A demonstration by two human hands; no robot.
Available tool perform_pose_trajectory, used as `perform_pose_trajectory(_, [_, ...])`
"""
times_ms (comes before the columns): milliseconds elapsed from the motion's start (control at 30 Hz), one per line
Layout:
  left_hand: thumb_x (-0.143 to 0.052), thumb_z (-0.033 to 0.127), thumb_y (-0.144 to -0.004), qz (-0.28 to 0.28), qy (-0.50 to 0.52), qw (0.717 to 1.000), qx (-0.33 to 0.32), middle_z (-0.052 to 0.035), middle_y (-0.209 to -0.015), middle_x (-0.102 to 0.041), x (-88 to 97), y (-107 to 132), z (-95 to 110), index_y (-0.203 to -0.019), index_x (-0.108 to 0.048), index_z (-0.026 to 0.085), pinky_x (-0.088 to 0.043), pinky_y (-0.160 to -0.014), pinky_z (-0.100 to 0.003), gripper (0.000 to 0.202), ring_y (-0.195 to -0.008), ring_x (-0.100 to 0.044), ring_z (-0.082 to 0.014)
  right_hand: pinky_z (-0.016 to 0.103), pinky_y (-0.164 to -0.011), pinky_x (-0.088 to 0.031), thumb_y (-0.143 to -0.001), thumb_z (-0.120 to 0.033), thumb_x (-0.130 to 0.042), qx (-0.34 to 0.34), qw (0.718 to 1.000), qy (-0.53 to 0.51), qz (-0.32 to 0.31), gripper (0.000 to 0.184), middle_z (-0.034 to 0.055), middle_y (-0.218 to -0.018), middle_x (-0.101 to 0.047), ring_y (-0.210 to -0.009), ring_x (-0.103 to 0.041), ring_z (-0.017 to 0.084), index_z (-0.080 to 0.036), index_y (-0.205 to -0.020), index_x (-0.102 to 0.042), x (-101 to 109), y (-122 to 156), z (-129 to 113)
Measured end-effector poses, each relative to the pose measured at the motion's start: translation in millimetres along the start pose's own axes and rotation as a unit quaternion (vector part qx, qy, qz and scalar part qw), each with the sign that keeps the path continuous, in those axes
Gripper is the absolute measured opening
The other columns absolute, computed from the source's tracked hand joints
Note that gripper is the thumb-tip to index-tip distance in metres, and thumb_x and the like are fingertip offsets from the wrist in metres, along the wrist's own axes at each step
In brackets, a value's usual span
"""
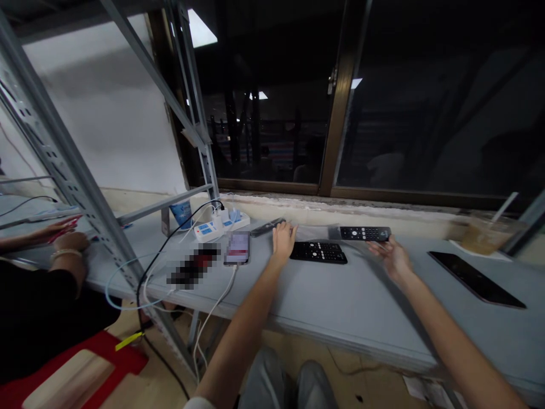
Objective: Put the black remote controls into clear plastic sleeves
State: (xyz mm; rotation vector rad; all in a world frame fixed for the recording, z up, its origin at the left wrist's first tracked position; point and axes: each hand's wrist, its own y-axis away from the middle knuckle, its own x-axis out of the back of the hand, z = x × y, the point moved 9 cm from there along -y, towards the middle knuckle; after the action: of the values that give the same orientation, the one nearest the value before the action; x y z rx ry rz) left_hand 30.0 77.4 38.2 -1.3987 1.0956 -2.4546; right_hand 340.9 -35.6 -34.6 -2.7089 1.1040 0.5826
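My left hand [283, 238] lies palm down on the grey table [340, 301] with its fingers stretched out, just left of a black remote control [318, 252] lying flat. My right hand [390, 257] reaches forward and holds the near end of a second black remote control [365, 233], which sits inside a clear plastic sleeve [313, 232] at the back of the table. A slim dark remote [267, 226] lies just beyond my left fingertips.
A phone [237, 248] on a charging cable and a white power strip [221, 225] lie to the left. A dark tablet [476, 278] and a drink cup with a straw [483, 234] sit on the right. Another person's hands [63, 236] rest behind a metal rack post [63, 165].
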Motion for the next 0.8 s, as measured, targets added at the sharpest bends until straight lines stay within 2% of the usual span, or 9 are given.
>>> perform_pose_trajectory(133, [-0.032,0.032,-0.093,0.049,0.031,0.995,0.077,-0.0067,-0.089,-0.060,8.5,1.2,-14.2,-0.082,-0.054,0.017,-0.035,-0.080,-0.032,0.028,-0.092,-0.053,-0.0200,0.025,-0.055,-0.053,-0.090,-0.029,-0.030,-0.010,0.996,-0.032,0.082,0.024,-0.0005,-0.069,-0.059,-0.055,-0.061,0.011,-0.021,-0.080,-0.051,17.2,-2.5,1.6])
perform_pose_trajectory(267, [-0.028,0.029,-0.094,0.070,0.069,0.989,0.112,-0.0086,-0.089,-0.060,13.3,2.7,-19.3,-0.085,-0.051,0.017,-0.037,-0.079,-0.032,0.027,-0.092,-0.054,-0.0202,0.019,-0.046,-0.048,-0.087,-0.029,-0.037,-0.029,0.996,-0.026,0.086,0.019,-0.0033,-0.060,-0.052,-0.045,-0.052,0.008,-0.020,-0.075,-0.049,15.0,-0.5,6.5])
perform_pose_trajectory(367, [-0.028,0.029,-0.094,0.064,0.086,0.989,0.101,-0.0092,-0.089,-0.061,12.7,3.2,-15.3,-0.086,-0.049,0.016,-0.037,-0.079,-0.032,0.026,-0.091,-0.055,-0.0202,0.016,-0.038,-0.041,-0.083,-0.030,-0.045,-0.040,0.998,0.010,0.038,0.016,-0.0045,-0.057,-0.051,-0.043,-0.047,0.008,-0.020,-0.073,-0.052,1.1,2.9,12.1])
perform_pose_trajectory(467, [-0.030,0.029,-0.094,0.058,0.090,0.990,0.088,-0.0084,-0.089,-0.061,12.0,3.6,-11.1,-0.086,-0.049,0.016,-0.037,-0.081,-0.032,0.024,-0.091,-0.055,-0.0199,0.016,-0.038,-0.039,-0.081,-0.035,-0.048,-0.052,0.995,0.074,-0.046,0.020,-0.0016,-0.064,-0.059,-0.047,-0.049,0.008,-0.019,-0.077,-0.058,-18.8,9.6,18.3])
perform_pose_trajectory(567, [-0.030,0.029,-0.093,0.051,0.096,0.990,0.088,-0.0083,-0.089,-0.060,11.5,3.3,-9.3,-0.086,-0.048,0.017,-0.037,-0.082,-0.033,0.023,-0.092,-0.055,-0.0197,0.019,-0.043,-0.044,-0.080,-0.039,-0.047,-0.043,0.987,0.112,-0.108,0.024,0.0011,-0.071,-0.064,-0.052,-0.054,0.011,-0.019,-0.080,-0.060,-33.6,17.2,19.8])
perform_pose_trajectory(667, [-0.030,0.028,-0.093,0.044,0.100,0.991,0.082,-0.0086,-0.090,-0.060,10.4,2.6,-5.4,-0.086,-0.048,0.018,-0.038,-0.082,-0.033,0.022,-0.092,-0.055,-0.0204,0.023,-0.050,-0.050,-0.080,-0.039,-0.047,-0.035,0.980,0.122,-0.153,0.020,0.0012,-0.070,-0.063,-0.053,-0.057,0.013,-0.021,-0.079,-0.056,-44.9,23.9,20.0])
perform_pose_trajectory(800, [-0.032,0.028,-0.092,0.045,0.106,0.992,0.051,-0.0082,-0.093,-0.060,9.9,2.4,2.8,-0.086,-0.047,0.019,-0.037,-0.084,-0.034,0.019,-0.094,-0.054,-0.0207,0.028,-0.057,-0.055,-0.080,-0.036,-0.049,-0.064,0.967,0.113,-0.219,0.016,0.0013,-0.077,-0.063,-0.056,-0.062,0.014,-0.022,-0.087,-0.053,-60.4,36.8,24.2])
